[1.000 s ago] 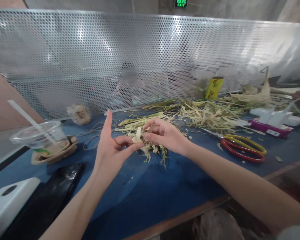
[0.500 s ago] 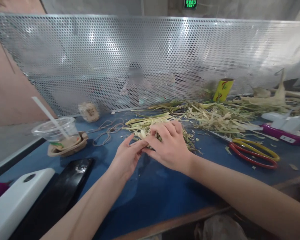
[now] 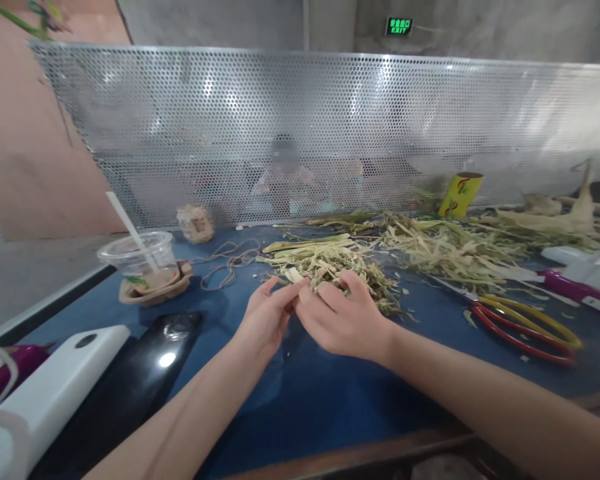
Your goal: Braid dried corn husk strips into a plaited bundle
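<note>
Near the middle of the blue table, my left hand (image 3: 266, 319) pinches a pale strip of dried plant (image 3: 293, 275) between thumb and fingers. My right hand (image 3: 341, 319) is closed against the left fingertips, its fingers curled; what they grip is hidden. Just beyond both hands lies a heap of dried, shredded plant pieces (image 3: 353, 265), greenish and straw-coloured. Longer flat stalks (image 3: 305, 244) lie along the far side of that heap.
Scissors (image 3: 527, 327) with red and yellow handles lie at right, near a purple glue gun (image 3: 580, 291) and more dried strips (image 3: 440, 243). At left are a plastic cup (image 3: 140, 257), twine (image 3: 227, 263), a black phone (image 3: 125, 380) and a white power bank (image 3: 67, 390). A perforated metal screen (image 3: 205, 133) stands behind.
My right hand has turned and dropped slightly, its fingers drawing in toward the left fingertips and uncovering more of the heap. The left hand keeps its pinch. The camera view has shifted somewhat.
</note>
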The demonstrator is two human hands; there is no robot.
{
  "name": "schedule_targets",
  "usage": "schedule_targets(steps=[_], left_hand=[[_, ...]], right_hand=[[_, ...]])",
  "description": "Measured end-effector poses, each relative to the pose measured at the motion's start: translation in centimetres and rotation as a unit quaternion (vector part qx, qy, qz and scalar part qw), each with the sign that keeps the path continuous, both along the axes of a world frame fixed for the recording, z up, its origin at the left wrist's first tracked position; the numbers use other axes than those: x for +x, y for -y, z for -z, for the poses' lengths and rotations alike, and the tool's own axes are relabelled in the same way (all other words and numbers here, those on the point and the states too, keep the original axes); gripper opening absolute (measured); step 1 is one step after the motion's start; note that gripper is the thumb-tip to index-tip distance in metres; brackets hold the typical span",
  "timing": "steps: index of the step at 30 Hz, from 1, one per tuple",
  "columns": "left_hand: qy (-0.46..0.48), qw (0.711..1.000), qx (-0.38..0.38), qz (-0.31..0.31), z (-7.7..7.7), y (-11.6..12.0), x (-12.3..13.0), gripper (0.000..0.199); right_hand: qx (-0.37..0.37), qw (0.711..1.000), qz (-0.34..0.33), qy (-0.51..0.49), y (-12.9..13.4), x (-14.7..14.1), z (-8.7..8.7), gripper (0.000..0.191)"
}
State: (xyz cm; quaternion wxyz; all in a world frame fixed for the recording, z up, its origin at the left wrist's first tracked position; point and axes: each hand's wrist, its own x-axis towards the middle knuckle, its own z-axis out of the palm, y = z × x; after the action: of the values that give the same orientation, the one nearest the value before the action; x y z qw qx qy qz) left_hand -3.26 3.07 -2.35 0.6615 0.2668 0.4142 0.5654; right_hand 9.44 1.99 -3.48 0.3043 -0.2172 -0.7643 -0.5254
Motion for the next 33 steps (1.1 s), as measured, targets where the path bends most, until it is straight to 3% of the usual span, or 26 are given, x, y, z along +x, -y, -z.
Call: schedule_targets(steps=[6,11,19,22,28,33], left_hand=[[-0.02,0.999,0.003,-0.045,0.3,0.1,0.5,0.045],[-0.009,0.999,-0.023,-0.04,0.5,0.1,0.5,0.039],[0.0,0.999,-0.036,-0.04,0.2,0.4,0.7,0.055],[0.011,0.999,-0.033,-0.029,0.1,0.6,0.6,0.049],[0.036,0.999,-0.021,-0.021,-0.2,0.8,0.5,0.023],[0.047,0.999,-0.009,0.0,-0.1,0.8,0.5,0.013]], right_hand=[[-0.001,1.0,0.003,0.002,0.3,-0.4,0.1,0.017],[-0.01,0.999,-0.022,0.029,0.1,-0.3,0.2,0.015],[0.004,0.998,-0.024,0.061,-0.4,0.2,0.3,0.018],[0.017,0.996,-0.047,0.072,-0.5,0.4,0.1,0.019],[0.017,0.999,-0.013,0.033,-0.3,0.8,-0.3,0.016],[0.023,0.997,-0.027,0.066,-0.3,1.3,-0.4,0.018]])
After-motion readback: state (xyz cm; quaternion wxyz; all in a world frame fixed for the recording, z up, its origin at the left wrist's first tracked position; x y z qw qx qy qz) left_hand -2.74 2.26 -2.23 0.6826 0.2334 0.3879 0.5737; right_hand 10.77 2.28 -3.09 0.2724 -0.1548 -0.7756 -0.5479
